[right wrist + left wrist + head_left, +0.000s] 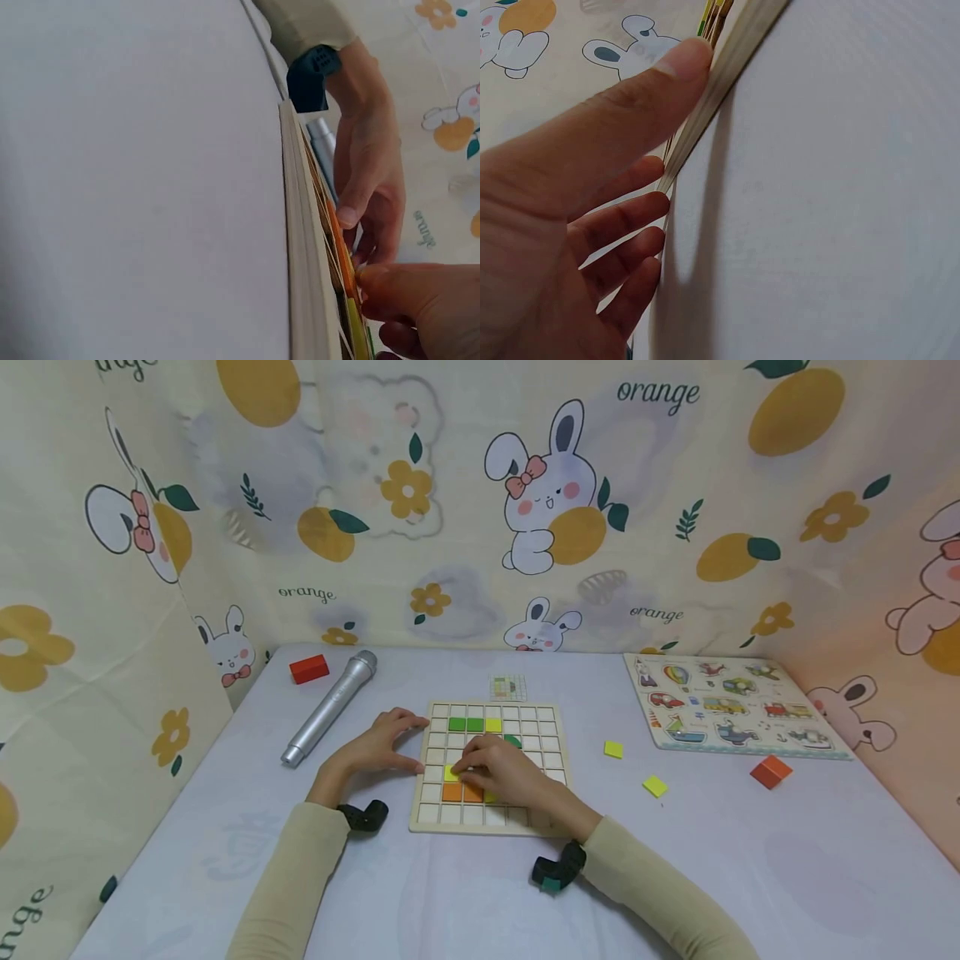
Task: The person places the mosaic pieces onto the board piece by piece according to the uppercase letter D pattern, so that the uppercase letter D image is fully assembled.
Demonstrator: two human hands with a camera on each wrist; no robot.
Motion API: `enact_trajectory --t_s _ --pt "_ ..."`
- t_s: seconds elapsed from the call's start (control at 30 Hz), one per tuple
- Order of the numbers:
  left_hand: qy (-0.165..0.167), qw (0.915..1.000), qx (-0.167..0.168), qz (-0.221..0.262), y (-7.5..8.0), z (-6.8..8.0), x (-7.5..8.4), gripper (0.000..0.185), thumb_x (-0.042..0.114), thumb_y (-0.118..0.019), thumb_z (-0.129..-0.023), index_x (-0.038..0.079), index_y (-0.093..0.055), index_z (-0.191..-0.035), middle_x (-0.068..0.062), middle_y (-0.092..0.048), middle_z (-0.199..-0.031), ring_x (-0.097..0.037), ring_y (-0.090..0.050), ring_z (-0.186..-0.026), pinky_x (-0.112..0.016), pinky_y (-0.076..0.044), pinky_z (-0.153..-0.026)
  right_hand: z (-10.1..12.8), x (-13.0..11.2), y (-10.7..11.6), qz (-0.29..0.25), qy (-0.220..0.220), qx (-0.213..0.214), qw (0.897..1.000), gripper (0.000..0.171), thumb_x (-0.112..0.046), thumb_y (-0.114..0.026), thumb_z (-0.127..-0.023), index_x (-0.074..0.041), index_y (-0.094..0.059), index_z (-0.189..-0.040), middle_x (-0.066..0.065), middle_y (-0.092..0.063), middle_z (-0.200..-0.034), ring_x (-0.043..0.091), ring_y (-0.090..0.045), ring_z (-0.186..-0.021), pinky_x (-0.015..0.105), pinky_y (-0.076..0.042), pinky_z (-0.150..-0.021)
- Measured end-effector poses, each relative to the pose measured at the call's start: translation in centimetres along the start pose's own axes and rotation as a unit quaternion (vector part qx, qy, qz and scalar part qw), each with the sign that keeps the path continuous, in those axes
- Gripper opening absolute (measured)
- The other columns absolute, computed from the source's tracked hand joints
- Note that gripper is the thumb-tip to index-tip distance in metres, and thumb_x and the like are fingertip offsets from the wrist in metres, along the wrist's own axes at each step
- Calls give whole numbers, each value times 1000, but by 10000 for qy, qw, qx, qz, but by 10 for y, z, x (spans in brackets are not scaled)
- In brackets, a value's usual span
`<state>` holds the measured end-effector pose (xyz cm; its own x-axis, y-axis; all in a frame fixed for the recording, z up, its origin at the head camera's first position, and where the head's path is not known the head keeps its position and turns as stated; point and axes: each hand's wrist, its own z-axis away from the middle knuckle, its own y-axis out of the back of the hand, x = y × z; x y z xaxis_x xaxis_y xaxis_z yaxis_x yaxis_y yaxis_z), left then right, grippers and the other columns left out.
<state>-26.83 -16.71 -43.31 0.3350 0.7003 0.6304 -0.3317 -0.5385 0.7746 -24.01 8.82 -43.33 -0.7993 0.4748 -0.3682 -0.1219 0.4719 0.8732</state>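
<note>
A wooden grid board (546, 752) lies in the middle of the table. My left hand (420, 743) rests flat against its left edge, with the thumb (671, 71) and straight fingers touching the board's side (727, 67). My right hand (459, 770) reaches over the board, and its bent fingertips (375, 281) pinch a yellow tile (451, 772) just above two orange tiles (459, 792). In the upper rows sit two green tiles (465, 724), a yellow tile (492, 725) and a dark green piece (513, 741). The right wrist view shows the board edge-on (304, 247).
A silver microphone (330, 707) and a red block (309, 669) lie at the left. Two loose yellow tiles (613, 749) (655, 786) and an orange block (770, 772) lie right of the board. A vehicle puzzle (731, 705) sits far right, and a small card (507, 687) behind the board.
</note>
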Motion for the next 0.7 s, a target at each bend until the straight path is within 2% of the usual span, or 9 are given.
enact_trajectory --t_s 0.2,0.37,0.53,0.7 --pt "46 10000 -27 -22 0 -1 -2 78 36 -80 -71 14 -45 -137 -12 -37 -137 -31 -29 -128 -54 -27 -106 0 -2 11 -385 -403 -180 9983 21 -17 -65 -88 -13 -69 -109 -4 -63 -104 9 -53 -92 25 -47 -79" --pt "106 9999 4 48 -1 -1 0 78 35 -81 -71 14 -46 -137 -11 -37 -138 -30 -28 -128 -53 -26 -107 8 -1 26 -599 -595 9 9964 24 -20 -65 -88 -12 -68 -111 -3 -62 -105 11 -53 -81 23 -48 -68" --pt "24 10000 52 44 -2 -2 -1 78 37 -80 -71 13 -46 -137 -12 -37 -137 -31 -29 -128 -53 -26 -107 23 5 43 -523 -593 230 9966 25 -20 -67 -87 -10 -68 -110 4 -63 -104 15 -54 -79 28 -49 -67" --pt "22 10000 69 -44 -3 -2 -2 79 37 -80 -70 12 -46 -137 -14 -37 -136 -32 -30 -126 -55 -27 -105 42 15 62 -583 -756 388 9947 26 -18 -67 -86 -7 -68 -110 9 -63 -104 11 -53 -76 27 -50 -65"
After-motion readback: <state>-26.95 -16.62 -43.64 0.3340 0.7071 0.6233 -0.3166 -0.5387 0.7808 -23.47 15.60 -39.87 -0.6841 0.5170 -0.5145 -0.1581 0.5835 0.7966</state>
